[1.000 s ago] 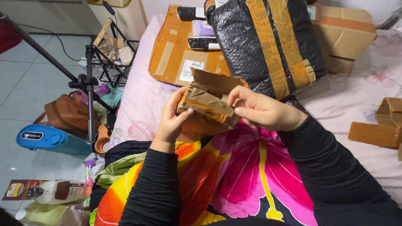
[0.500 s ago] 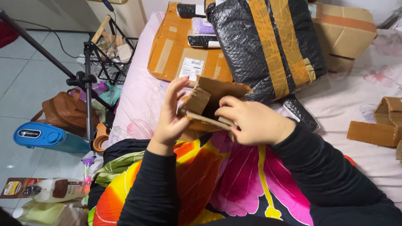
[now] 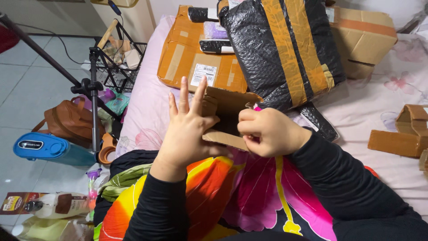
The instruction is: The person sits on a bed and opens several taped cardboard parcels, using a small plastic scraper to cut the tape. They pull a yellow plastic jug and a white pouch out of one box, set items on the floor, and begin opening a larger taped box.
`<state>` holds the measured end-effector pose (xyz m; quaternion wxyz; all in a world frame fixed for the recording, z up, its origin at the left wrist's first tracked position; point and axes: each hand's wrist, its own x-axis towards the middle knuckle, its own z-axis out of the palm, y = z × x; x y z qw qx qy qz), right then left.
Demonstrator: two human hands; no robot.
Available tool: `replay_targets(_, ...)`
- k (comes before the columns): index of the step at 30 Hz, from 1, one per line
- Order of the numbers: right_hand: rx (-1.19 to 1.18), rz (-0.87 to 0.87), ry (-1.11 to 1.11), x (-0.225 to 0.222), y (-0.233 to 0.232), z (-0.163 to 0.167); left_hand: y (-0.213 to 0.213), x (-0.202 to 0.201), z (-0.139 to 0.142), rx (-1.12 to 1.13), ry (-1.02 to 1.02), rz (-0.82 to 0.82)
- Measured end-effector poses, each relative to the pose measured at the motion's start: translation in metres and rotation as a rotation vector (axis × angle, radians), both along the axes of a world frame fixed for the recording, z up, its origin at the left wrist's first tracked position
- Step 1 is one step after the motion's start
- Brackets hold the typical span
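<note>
While the left hand (image 3: 187,129) lies flat against the near side of the small cardboard box (image 3: 227,117), fingers spread wide and pointing up, the right hand (image 3: 267,132) is curled narrow at the box's front edge, fingertips pinching the cardboard there. Box sits between both hands, over the lap, just above a bright flowered blanket (image 3: 249,187).

Progress, as judged: box is partly open. One flap stands up at the back, the inside shows dark; contents cannot be made out. Front edge is being worked, so the opening looks unfinished and nothing is out of the box yet.

Surface: a bed with a pale pink floral sheet (image 3: 147,111). Behind the box, a large black bubble-wrap parcel (image 3: 281,49) banded with tan tape, lying partly over a flat cardboard mailer (image 3: 187,58) with a white label. Another brown carton (image 3: 361,40) at the far right corner. Loose cardboard pieces (image 3: 401,134) on the sheet to the right, well apart from the hands.

Room: grey tiled floor at left. A tripod (image 3: 91,89) stands near the bed, a wire rack (image 3: 120,58) behind it. Brown leather bag (image 3: 67,122) and a blue bottle (image 3: 49,149) on the floor beside the tripod; bottles and packets near the lower left corner.
</note>
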<state>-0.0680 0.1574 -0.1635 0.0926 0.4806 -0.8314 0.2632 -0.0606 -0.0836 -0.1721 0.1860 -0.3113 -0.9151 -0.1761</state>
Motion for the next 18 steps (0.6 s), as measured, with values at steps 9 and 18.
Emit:
replay_targets(9,-0.34,-0.113,-0.132,-0.018,0.026,-0.005,-0.006,-0.001,-0.014,0.297,0.039,-0.121)
replay_targets(18,-0.886,-0.166,-0.274,-0.077,0.039,-0.069,-0.016,-0.049,-0.089,0.813,-0.115,0.001)
